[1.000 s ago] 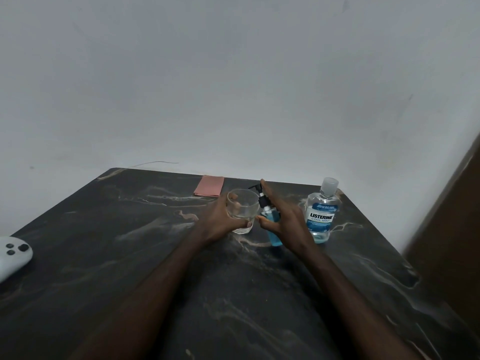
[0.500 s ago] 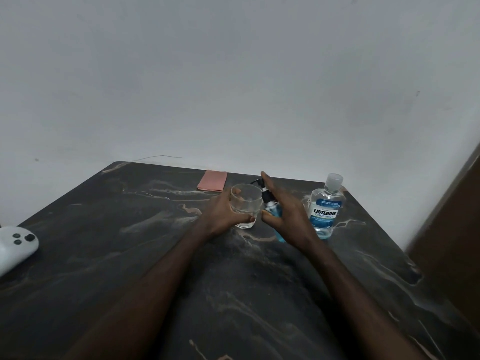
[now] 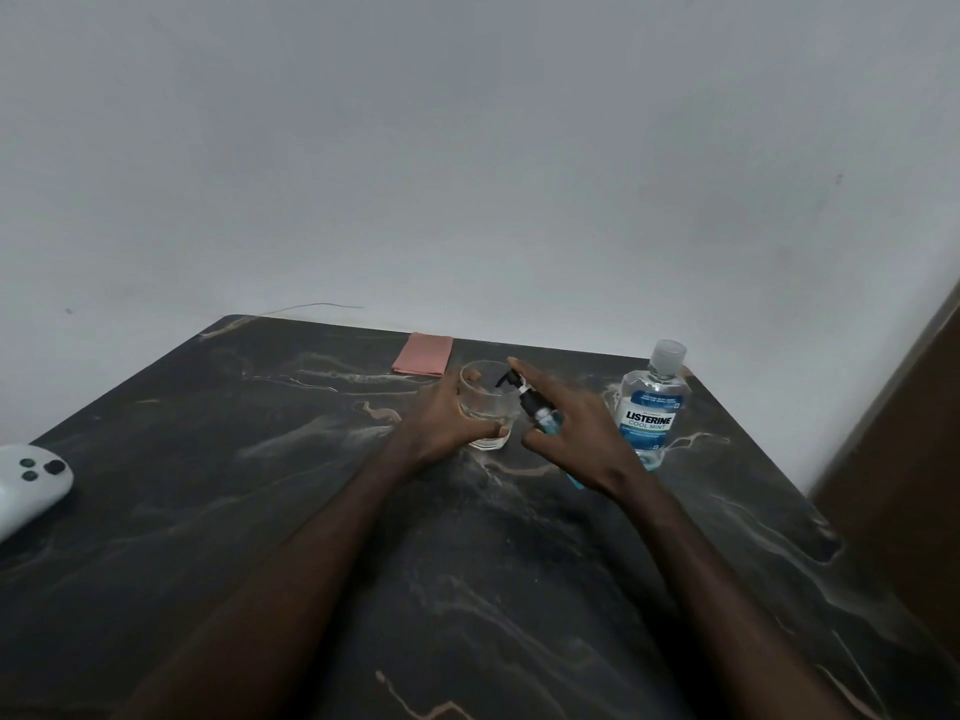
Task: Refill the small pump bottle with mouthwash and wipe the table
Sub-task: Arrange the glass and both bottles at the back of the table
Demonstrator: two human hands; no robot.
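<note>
My left hand (image 3: 439,418) grips a clear drinking glass (image 3: 488,407) that stands on the dark marble table (image 3: 260,485). My right hand (image 3: 571,428) holds the small blue pump bottle (image 3: 540,413), tilted to the left so its black nozzle points over the glass rim; my forefinger lies on the pump head. The bottle's lower part is hidden behind my palm. A clear Listerine mouthwash bottle (image 3: 653,407) with its cap on stands upright just right of my right hand. A folded pink cloth (image 3: 422,354) lies flat at the table's far edge, behind the glass.
A white game controller (image 3: 28,485) lies at the table's left edge. A pale wall runs behind the table, with a thin wire (image 3: 311,306) along it. A brown panel (image 3: 904,449) stands at the right, beyond the table's right edge.
The pump bottle has tipped further left, with its nozzle now over the glass rim. The view has shifted slightly; both hands stay at the glass and bottle.
</note>
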